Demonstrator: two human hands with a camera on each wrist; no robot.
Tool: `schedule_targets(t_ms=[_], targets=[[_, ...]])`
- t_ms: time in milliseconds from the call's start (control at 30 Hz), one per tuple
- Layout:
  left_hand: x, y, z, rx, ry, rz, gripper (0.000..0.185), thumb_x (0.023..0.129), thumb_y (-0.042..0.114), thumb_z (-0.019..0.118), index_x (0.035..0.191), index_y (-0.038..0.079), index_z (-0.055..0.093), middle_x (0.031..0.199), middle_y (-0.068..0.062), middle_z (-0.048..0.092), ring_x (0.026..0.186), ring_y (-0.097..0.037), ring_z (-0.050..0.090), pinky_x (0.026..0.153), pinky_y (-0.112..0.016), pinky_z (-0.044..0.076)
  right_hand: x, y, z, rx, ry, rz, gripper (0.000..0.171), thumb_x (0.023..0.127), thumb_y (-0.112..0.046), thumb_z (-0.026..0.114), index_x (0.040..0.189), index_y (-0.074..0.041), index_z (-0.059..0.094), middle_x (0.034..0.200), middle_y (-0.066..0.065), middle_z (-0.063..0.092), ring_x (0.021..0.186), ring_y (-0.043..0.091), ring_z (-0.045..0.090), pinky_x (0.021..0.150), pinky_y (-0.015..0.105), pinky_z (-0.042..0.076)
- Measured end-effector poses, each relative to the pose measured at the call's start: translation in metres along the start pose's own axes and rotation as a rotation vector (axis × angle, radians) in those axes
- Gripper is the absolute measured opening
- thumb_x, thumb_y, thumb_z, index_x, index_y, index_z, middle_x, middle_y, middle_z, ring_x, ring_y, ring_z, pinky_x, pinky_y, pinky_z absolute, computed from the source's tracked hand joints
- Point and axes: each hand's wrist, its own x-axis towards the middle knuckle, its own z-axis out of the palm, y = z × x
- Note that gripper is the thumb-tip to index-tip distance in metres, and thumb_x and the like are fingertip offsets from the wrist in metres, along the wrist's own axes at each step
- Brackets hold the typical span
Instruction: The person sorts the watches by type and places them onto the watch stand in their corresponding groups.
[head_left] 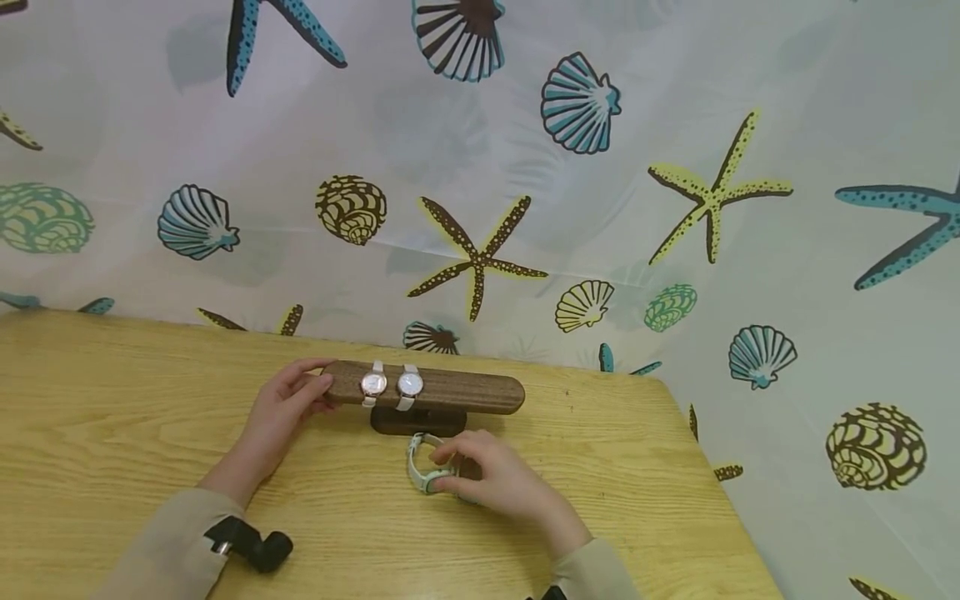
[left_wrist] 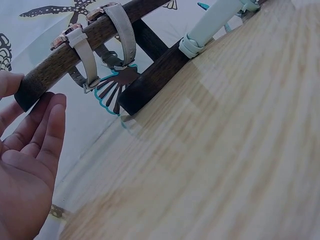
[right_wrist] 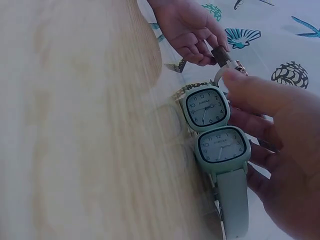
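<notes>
A pale mint-green wristwatch with a rounded square face is pinched at its strap by the right hand, fingers curled over the band while the watch lies on its side on the light wooden desk, just in front of the stand's base. In the right wrist view a second face is seen directly against the first; it looks like a mirror image in the glossy desk top, though that cannot be confirmed, so one mint watch is counted.

The left hand is laid against the left end of the dark brown wooden watch bar, thumb on top and fingers underneath; in the left wrist view the fingers are seen nearly straight and only touching the bar end, apparently to steady the stand. The bar is carried on a single dark oval foot.

Two watches are counted on the bar, both with rose-gold round cases and off-white straps, buckled side by side left of centre, leaving the right stretch bare.

Behind the desk, a white curtain printed with shells and starfish is hung. A black camera mount is strapped to the left sleeve.
</notes>
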Motion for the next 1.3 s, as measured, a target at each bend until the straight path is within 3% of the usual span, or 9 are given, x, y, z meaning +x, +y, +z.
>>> schedule_targets(t_ms=[367,633,933,1067,1300], targets=[[0.001,-0.001,-0.002,0.005,0.001,-0.013,0.032,0.098,0.016,0.057,0.128,0.004,0.055,0.099,0.000,0.064,0.078,-0.014,0.063,0.072,-0.026,0.055,0.002,-0.005,0.004,-0.132,-0.010,-0.013,0.024,0.089,-0.021,0.070,0.111,-0.013,0.068,0.107,-0.006,0.064,0.100,0.007,0.051,0.087,0.022,0.044],[0.002,0.000,-0.002,0.011,0.001,-0.015,0.033,0.098,0.017,0.057,0.128,0.004,0.054,0.097,0.000,0.065,0.079,-0.015,0.063,0.072,-0.027,0.055,0.004,-0.001,0.009,-0.216,0.000,-0.098,0.019,0.089,-0.021,0.070,0.107,-0.014,0.071,0.104,-0.007,0.067,0.103,0.011,0.053,0.093,0.024,0.042],[0.003,-0.001,-0.003,0.014,-0.001,-0.021,0.035,0.098,0.018,0.057,0.130,0.003,0.053,0.098,-0.001,0.064,0.079,-0.015,0.064,0.072,-0.028,0.055,0.005,-0.003,0.010,-0.247,0.022,-0.128,0.016,0.089,-0.023,0.070,0.102,-0.015,0.072,0.099,-0.008,0.066,0.101,0.010,0.053,0.092,0.023,0.043],[0.003,-0.002,-0.004,0.018,0.000,-0.022,0.035,0.098,0.018,0.057,0.130,0.003,0.053,0.098,0.000,0.065,0.078,-0.015,0.063,0.072,-0.028,0.055,0.003,-0.008,0.009,-0.147,0.064,-0.104,0.016,0.088,-0.022,0.071,0.102,-0.014,0.073,0.098,-0.007,0.066,0.097,0.010,0.054,0.087,0.024,0.046],[0.001,-0.001,-0.002,0.003,-0.003,-0.017,0.032,0.098,0.017,0.057,0.128,0.006,0.056,0.097,-0.001,0.065,0.077,-0.015,0.063,0.072,-0.028,0.056,-0.004,-0.019,-0.006,0.223,0.140,-0.009,0.016,0.088,-0.016,0.071,0.103,-0.012,0.072,0.097,-0.003,0.065,0.093,0.014,0.058,0.084,0.041,0.051]])
